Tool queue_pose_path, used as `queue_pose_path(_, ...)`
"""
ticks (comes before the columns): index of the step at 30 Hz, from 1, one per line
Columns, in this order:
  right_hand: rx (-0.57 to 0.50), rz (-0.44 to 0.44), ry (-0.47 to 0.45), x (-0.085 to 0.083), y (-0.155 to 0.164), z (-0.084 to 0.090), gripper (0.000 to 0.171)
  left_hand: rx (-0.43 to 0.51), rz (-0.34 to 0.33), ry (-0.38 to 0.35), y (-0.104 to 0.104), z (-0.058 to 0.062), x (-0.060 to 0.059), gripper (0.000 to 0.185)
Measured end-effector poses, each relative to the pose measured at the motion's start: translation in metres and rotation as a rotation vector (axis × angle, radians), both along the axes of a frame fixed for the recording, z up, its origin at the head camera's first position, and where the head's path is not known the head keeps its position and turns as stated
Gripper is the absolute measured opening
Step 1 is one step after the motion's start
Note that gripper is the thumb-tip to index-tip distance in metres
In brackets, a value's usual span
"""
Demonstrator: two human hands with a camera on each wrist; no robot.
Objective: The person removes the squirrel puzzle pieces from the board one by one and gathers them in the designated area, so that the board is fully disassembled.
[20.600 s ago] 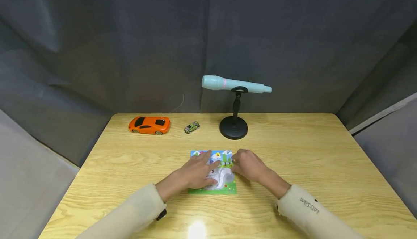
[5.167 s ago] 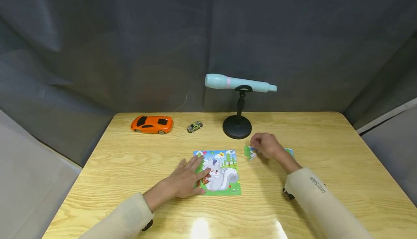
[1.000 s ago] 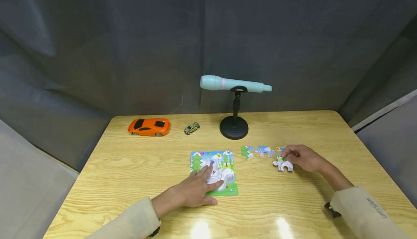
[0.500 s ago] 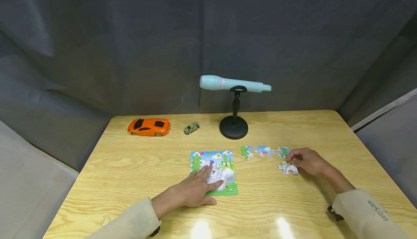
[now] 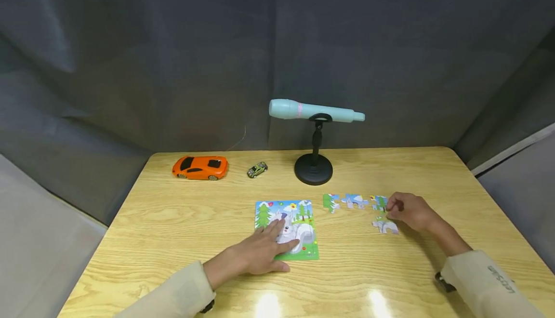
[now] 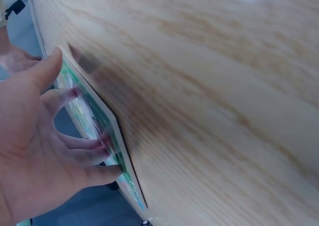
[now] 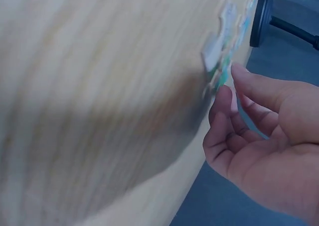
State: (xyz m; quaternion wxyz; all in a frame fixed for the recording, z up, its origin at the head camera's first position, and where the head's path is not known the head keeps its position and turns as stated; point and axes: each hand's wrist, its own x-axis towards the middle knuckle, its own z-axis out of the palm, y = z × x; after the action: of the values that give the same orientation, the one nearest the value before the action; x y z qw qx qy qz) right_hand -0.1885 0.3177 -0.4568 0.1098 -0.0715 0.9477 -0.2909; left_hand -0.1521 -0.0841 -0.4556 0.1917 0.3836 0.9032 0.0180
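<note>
Head view evenly lit from overhead, two glare spots on the table (image 5: 173, 221) near edge. Corners wide-angle warped. Both wrist views blurred, soft.

a curtained recording booth — grey drapes (image 5: 173, 58) closing in a wooden table (image 5: 182, 221) on all sides.
</note>
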Motion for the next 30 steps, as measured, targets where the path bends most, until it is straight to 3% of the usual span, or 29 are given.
queue_pose_path(7, -0.056, 0.036, -0.006, -0.009, -0.021, 0.004, 0.013, -0.002, -0.003, 0.01, 0.001, 0.002, 0.001, 0.062)
queue_pose_path(16, -0.088, 0.093, 0.007, -0.024, -0.072, 0.016, 0.013, -0.024, -0.029, 0.038, 0.002, 0.002, -0.001, 0.059)
queue_pose_path(30, -0.065, 0.216, 0.014, -0.033, -0.169, 0.008, 0.018, -0.003, -0.038, 0.045, -0.004, 0.003, -0.002, 0.057)
